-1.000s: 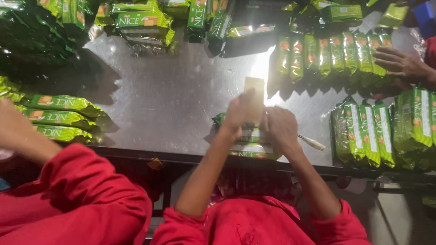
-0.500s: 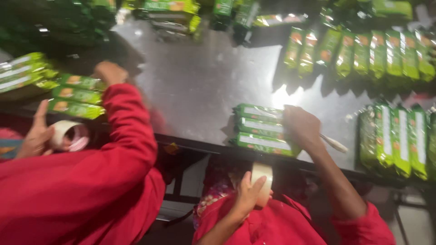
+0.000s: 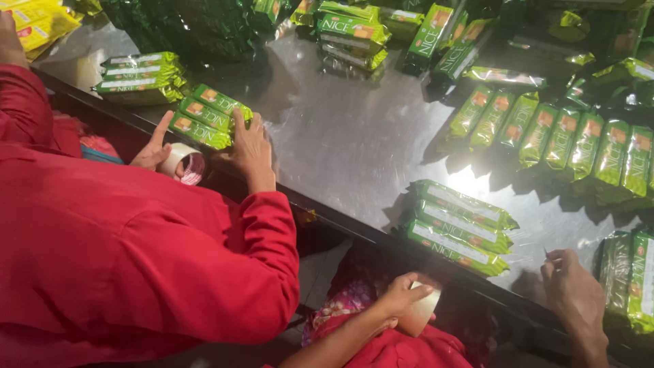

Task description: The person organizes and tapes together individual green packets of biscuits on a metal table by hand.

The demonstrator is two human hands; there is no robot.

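Note:
My left hand (image 3: 402, 300) is below the table edge, closed around a pale roll of tape (image 3: 421, 312). My right hand (image 3: 571, 294) rests on the front edge of the steel table (image 3: 354, 143), fingertips pinched on a thin pale strip of tape (image 3: 546, 252). Between my hands, a bundle of three green biscuit packets (image 3: 458, 226) lies on the table, touched by neither hand. At the left, a co-worker in a red sleeve (image 3: 136, 252) presses one hand (image 3: 251, 146) on another green bundle (image 3: 208, 117) and holds a tape roll (image 3: 182, 163) in the other hand (image 3: 154, 148).
A row of single green packets (image 3: 565, 140) lies at the back right, with more packets (image 3: 630, 279) at the right edge. Stacked bundles (image 3: 139, 76) sit at the left and loose packets (image 3: 354, 34) at the back. Yellow packets (image 3: 37, 24) are at the top left corner.
My right hand has come off the bundle and moved right to the table edge. The co-worker's reaching arm has drawn back, and that hand now presses a bundle at the near edge.

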